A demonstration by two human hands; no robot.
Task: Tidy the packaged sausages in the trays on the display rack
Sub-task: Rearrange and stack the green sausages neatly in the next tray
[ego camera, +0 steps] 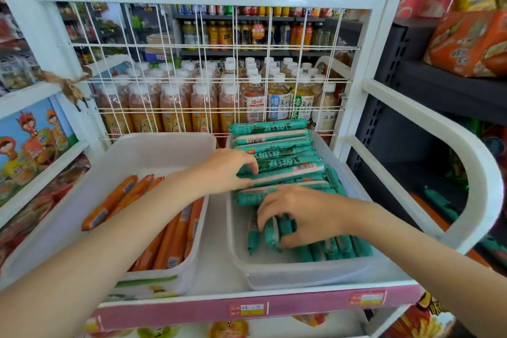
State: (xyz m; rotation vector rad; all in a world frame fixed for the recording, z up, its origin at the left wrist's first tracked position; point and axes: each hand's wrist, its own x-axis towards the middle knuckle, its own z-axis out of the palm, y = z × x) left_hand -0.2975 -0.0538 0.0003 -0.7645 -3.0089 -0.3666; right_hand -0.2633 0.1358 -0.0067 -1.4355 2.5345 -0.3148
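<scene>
Green sausages, near end (277,230): lying in the right tray (301,274), a small bunch being clutched by the right grip.
Right grip (296,214): curling its fingers round those green sticks, clamped on them.
Left grip (230,170): reaching across beyond the right grip, fingertips bending down onto the stacked green sausages (279,162), pressing them; nothing is being lifted.
Orange sausages (164,230): lying in the left tray (115,162), under the left forearm.
Wire grid (208,68): standing behind both trays, bottled drinks (175,107) showing beyond it.
</scene>
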